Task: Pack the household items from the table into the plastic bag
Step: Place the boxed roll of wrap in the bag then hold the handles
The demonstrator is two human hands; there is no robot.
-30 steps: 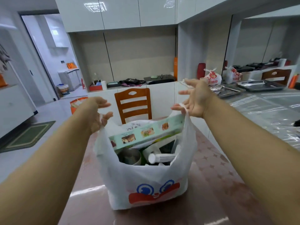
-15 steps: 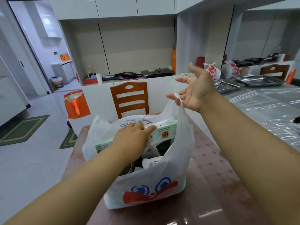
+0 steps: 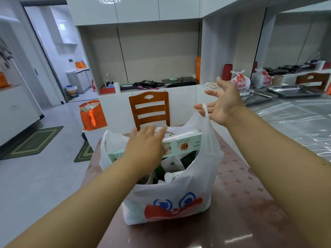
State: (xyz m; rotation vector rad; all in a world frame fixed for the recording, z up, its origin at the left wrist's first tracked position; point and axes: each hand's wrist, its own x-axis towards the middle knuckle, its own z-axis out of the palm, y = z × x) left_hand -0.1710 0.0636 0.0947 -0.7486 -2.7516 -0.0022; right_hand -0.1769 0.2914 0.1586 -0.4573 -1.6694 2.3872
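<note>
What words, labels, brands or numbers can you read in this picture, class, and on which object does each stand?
No text can be read for certain.
Long green box in the plastic bag: small print, too blurred.
Small white bag on the counter: red characters, too blurred.
The plastic bag's front: a blue and red drawing, no words.

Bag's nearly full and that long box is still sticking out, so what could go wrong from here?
1. The long green box lies across the plastic bag mouth, poking above the rim; pressing with the left hand may strain or tear the thin plastic.
2. The right hand has only one handle on its fingers; the other handle droops, so lifting now could tip the contents out.
</note>
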